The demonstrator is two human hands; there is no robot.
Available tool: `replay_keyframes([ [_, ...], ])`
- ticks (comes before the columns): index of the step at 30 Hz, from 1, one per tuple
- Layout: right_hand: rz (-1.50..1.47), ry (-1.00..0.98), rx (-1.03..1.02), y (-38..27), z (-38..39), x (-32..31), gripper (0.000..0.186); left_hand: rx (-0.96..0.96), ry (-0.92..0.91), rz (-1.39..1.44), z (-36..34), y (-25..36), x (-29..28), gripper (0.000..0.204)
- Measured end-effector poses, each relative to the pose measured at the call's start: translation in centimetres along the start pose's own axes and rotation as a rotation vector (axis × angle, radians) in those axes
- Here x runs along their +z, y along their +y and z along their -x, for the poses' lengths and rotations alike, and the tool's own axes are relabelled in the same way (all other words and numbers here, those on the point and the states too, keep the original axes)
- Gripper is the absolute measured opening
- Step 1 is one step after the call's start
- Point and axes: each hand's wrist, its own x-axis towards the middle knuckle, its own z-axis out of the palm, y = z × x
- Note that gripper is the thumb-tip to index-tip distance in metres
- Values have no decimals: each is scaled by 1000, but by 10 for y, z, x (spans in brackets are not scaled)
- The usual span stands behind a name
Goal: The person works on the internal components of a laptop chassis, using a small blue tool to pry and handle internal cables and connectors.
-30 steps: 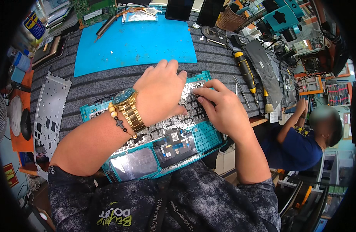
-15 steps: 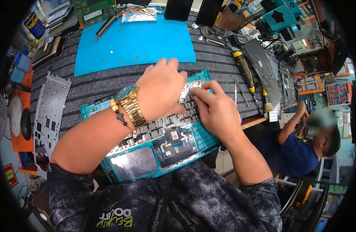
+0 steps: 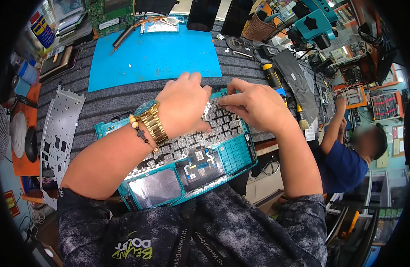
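Note:
A teal laptop housing (image 3: pixel 234 153) lies inner side up near me, with exposed keyboard (image 3: pixel 225 124), black touchpad part (image 3: pixel 199 169) and silvery panel (image 3: pixel 153 186). My left hand (image 3: pixel 183 104), with gold watch and bead bracelet on the wrist, curls over its upper part, thumb on the keyboard, fingertips mostly hidden. My right hand (image 3: pixel 254 107) is closed at the housing's upper right, index finger and thumb bent toward the keys; what lies between their tips is too small to make out.
A blue mat (image 3: pixel 153 58) lies beyond. A perforated metal plate (image 3: pixel 60 138) is left. A screwdriver (image 3: pixel 272 75), brush (image 3: pixel 303 121) and black sheet (image 3: pixel 296 82) lie right. Circuit board (image 3: pixel 107 18) and screens (image 3: pixel 200 13) stand at back. Another person (image 3: pixel 343 164) works at far right.
My right hand has moved slightly up and rightward, its wrist lifting. My left hand stays over the housing, sitting slightly lower in the picture. The co-worker's arm has shifted.

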Motion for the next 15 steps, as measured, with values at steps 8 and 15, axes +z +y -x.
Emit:
replay_keyframes([
  [8,-175,90,39,1,16,-4,28,-43,-12,3,3,3,-2,107],
  [15,-322,210,159,-17,22,27,27,-46,-17,17,3,5,-5,107],
])
